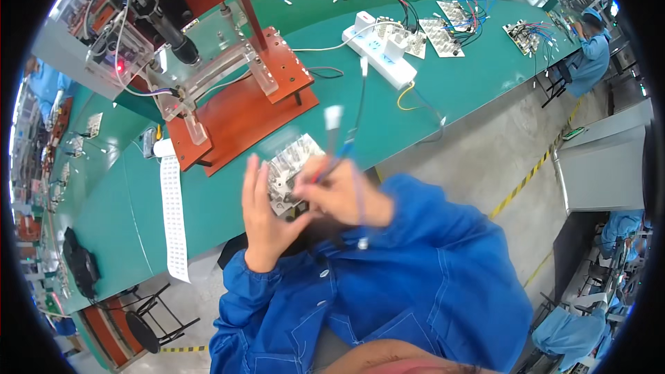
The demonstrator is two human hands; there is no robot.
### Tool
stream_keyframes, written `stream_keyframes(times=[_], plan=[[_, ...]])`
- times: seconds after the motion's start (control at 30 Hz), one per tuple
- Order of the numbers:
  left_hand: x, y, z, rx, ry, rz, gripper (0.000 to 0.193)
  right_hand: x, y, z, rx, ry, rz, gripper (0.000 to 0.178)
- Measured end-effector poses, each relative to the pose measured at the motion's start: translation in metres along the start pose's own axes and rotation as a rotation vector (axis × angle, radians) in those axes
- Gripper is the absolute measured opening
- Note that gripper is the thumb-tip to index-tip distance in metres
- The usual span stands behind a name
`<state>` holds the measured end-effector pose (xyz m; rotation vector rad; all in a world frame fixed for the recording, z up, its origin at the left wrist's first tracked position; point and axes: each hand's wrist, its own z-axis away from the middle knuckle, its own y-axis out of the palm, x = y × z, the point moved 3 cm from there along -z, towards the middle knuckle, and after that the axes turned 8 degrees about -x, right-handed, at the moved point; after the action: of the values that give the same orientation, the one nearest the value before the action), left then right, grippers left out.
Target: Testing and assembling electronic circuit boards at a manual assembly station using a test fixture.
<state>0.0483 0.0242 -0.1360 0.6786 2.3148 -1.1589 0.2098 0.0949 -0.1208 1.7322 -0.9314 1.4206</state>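
Note:
A pale circuit board (289,169) with raised parts sits at the near edge of the green bench in front of me. Along its left side my left hand (266,220) has its fingers stretched out, with the thumb apart near the lower corner. Whether it grips the board I cannot tell. My right hand (346,190), slightly blurred, is closed over the board's right part, pinching a bundle of wires (339,156) with red and blue strands. White connectors (334,117) on the loose wire ends swing above and below that hand.
A red-brown press fixture (235,135) with clear blocks stands behind the board. A label strip (174,215) hangs over the bench edge at left. A white power strip (379,59), cables and several wired boards (440,37) lie farther back. A co-worker (592,55) sits far right.

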Motion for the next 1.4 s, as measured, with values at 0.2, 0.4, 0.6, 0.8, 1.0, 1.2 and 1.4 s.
stream_keyframes(times=[0.2, 0.4, 0.6, 0.8, 1.0, 1.2, 1.4], plan=[[0.019, -0.014, -0.005, -0.157, 0.049, -0.067, 0.067, 0.126, -0.18, -0.015, -0.107, -0.299, 0.319, 0.034], [0.009, 0.0, -0.008, -0.188, 0.08, -0.197, 0.057, 0.15, -0.342, -0.164, -0.35, -0.016, 0.687, 0.032], [0.006, 0.011, -0.006, -0.155, -0.002, -0.267, 0.053, 0.095, -0.494, -0.382, -0.213, -0.195, 1.053, 0.031], [0.032, 0.014, 0.008, -0.265, -0.037, -0.157, 0.05, 0.175, -0.752, -0.351, 0.073, -0.184, 1.825, 0.045], [0.008, 0.007, -0.01, -0.171, -0.023, -0.329, 0.046, -0.003, -0.619, -0.246, -0.041, 0.644, 1.979, 0.065], [0.009, 0.006, -0.007, -0.183, -0.01, -0.262, 0.044, 0.056, -0.552, -0.173, -0.018, 0.306, 2.338, 0.035], [0.008, 0.002, -0.003, -0.222, 0.015, -0.227, 0.037, 0.07, -0.579, -0.146, -0.334, 0.591, 1.721, 0.026]])
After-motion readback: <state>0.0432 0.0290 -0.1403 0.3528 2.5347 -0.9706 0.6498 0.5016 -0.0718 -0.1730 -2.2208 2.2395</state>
